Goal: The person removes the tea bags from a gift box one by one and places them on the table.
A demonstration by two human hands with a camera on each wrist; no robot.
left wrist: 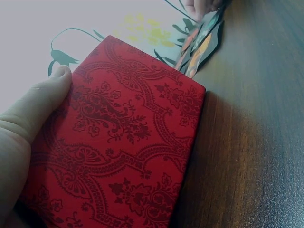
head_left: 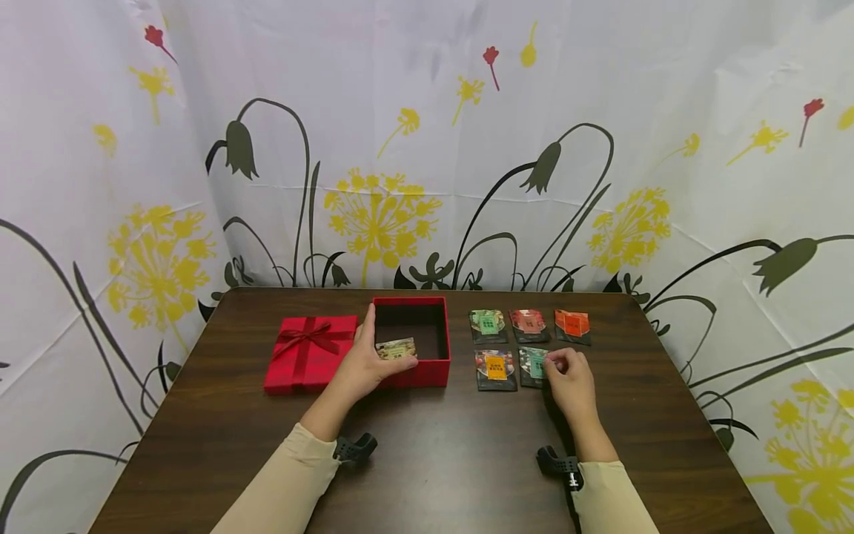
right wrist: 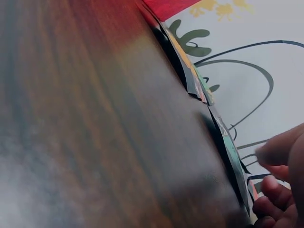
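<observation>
A red gift box (head_left: pixel 416 373) without its lid stands left of centre, a yellowish sachet (head_left: pixel 396 348) inside it. My left hand (head_left: pixel 367 363) grips the box from its left side, thumb over the front rim and fingers along the side. In the left wrist view, the thumb lies against the patterned red wall. At the right, my right hand (head_left: pixel 572 380) is at the right edge of a teal-labelled sachet (head_left: pixel 532 365), its fingers loosely bent. The right wrist view shows a gap between the fingertips (right wrist: pixel 268 154) beside the sachets.
The red lid (head_left: pixel 313 363) with a dark red bow lies left of the box. Green (head_left: pixel 488 326), red (head_left: pixel 530 325) and orange (head_left: pixel 572 326) sachets form the back row. An orange-yellow sachet (head_left: pixel 496 369) lies in front. A floral curtain (head_left: pixel 427 148) hangs behind the brown table (head_left: pixel 434 460).
</observation>
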